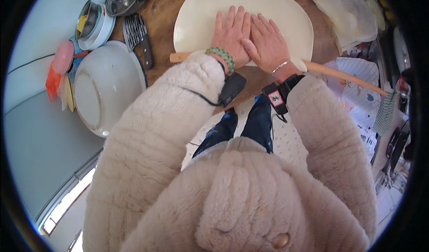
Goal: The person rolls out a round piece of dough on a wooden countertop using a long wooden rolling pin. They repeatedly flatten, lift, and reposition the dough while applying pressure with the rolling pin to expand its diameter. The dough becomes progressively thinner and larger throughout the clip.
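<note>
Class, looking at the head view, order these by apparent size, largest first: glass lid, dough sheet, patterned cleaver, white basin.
1. Dough sheet
2. White basin
Then patterned cleaver and glass lid: they look too alike to rank.

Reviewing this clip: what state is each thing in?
Dough sheet: flat, spread out.
Left hand: open, palm down over dough.
Right hand: open, palm down, thumb overlapping left hand.
Rolling pin: crosswise, middle hidden.
Patterned cleaver: lying flat, not held.
White basin: underside showing.
Bowls: stacked.
Plastic bag: holding something pale.
</note>
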`<action>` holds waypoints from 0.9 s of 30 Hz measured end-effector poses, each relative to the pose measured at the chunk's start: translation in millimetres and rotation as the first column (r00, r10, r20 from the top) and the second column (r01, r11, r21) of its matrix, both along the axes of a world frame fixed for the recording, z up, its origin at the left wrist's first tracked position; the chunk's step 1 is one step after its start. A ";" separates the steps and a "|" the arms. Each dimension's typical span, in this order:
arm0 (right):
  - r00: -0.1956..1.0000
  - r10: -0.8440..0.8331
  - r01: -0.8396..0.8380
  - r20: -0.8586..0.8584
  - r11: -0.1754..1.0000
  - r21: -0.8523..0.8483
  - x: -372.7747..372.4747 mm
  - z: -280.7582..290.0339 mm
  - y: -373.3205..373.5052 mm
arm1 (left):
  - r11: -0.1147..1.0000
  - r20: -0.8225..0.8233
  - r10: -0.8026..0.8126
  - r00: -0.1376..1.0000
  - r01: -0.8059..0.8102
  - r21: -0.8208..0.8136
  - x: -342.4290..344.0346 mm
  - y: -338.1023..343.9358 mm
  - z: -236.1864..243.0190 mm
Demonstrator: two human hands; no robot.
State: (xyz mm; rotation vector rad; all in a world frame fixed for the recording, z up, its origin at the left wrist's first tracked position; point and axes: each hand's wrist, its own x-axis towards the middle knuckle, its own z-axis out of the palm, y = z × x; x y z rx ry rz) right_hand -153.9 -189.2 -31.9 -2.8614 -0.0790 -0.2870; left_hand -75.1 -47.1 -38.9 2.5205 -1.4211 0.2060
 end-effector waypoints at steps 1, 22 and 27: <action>0.999 0.008 -0.006 -0.032 0.998 0.068 -7.0 -0.2 2.6 | 1.000 -0.008 0.010 1.000 -0.010 0.002 -8.1 3.8 -2.3; 0.975 0.131 -0.082 -0.180 0.963 0.256 -118.0 11.0 23.6 | 0.994 -0.228 -0.031 0.973 0.054 0.096 -89.7 43.3 33.8; 0.996 -0.070 0.066 -0.048 0.995 -0.069 -109.2 -7.1 -18.9 | 0.995 0.068 0.095 0.993 -0.096 0.016 -23.2 5.5 17.7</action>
